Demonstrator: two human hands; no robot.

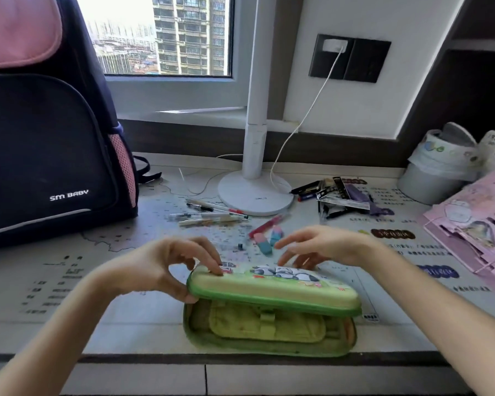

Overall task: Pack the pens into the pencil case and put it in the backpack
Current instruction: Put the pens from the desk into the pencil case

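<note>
Pencil case (272, 310): green, panda print; on desk (126, 324) nr front edge, centre; lid (275, 287) lifted partway, inner pocket visible.
L hand (166, 267): clamped on lid's left end, thumb under rim, fingers curled on top.
R hand (320, 247): over lid's far right side; fingers spread, relaxed, gripping nothing; contact w/ lid cannot be told.
Erasers (267, 240): two, pink-blue, just beyond case, betw. the hands.
Pink pen (266, 225): angled, just behind erasers.
Pens (209, 215): several, loose on desk beyond case, left of lamp base (255, 192); outside case.
Stationery heap (340, 192): right of lamp base.
Pink organiser (475, 230): far right.
Bin (437, 170): white, bag-lined, rear right.
Backpack (46, 144): dark w/ pink flap, upright, rear left, well apart from case.
</note>
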